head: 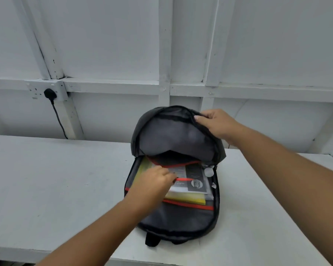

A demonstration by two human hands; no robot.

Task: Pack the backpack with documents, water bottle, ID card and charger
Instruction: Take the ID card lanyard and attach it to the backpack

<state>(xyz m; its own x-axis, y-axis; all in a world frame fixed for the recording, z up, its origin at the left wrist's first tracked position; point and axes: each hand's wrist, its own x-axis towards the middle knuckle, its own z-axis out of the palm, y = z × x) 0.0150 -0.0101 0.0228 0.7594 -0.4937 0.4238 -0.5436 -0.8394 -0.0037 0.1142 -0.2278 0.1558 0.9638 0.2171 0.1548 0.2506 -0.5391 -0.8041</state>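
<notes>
A dark grey backpack (179,219) lies unzipped on the white table (56,179). Its front flap (173,137) stands raised, and my right hand (215,122) grips the flap's upper right rim. Inside lie documents (192,181) in a clear sleeve over a yellow folder (188,198), crossed by a red-edged elastic strap (185,179). My left hand (154,184) reaches into the compartment with fingers curled at that strap, over the documents. A white charger (208,171) shows at the compartment's right edge. No water bottle or ID card is visible.
A white panelled wall stands behind the table. A black plug (50,93) sits in a wall socket at the left, its cable dropping behind the table. The table's front edge runs along the bottom of the view.
</notes>
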